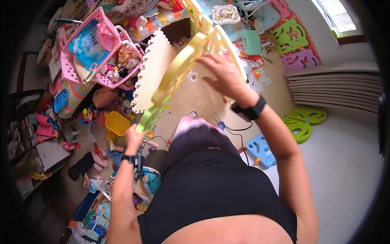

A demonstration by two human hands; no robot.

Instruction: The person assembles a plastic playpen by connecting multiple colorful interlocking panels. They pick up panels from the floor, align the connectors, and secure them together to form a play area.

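Observation:
A folding plastic play-fence stands before me, with a yellow panel point(178, 61) joined to a light green panel point(151, 118) at its near end. My left hand point(134, 139) is closed around the end of the green panel. Over the fence's other side is my right hand point(227, 75), its fingers stretched out and apart. Its fingertips are beside the yellow panel's edge; whether they touch it is unclear. Another pale yellow panel point(222, 42) lies behind that hand. Left of the fence, a cream foam mat point(154, 73) with a toothed edge stands upright.
Pink baskets point(70, 69) hold toys at the upper left. A yellow tub point(118, 123) and scattered toys lie below them, near a person point(87, 164) on the floor. Folded grey mats point(337, 87), green panels point(298, 129) and a blue panel point(261, 149) are at right. Cables point(233, 130) cross the floor.

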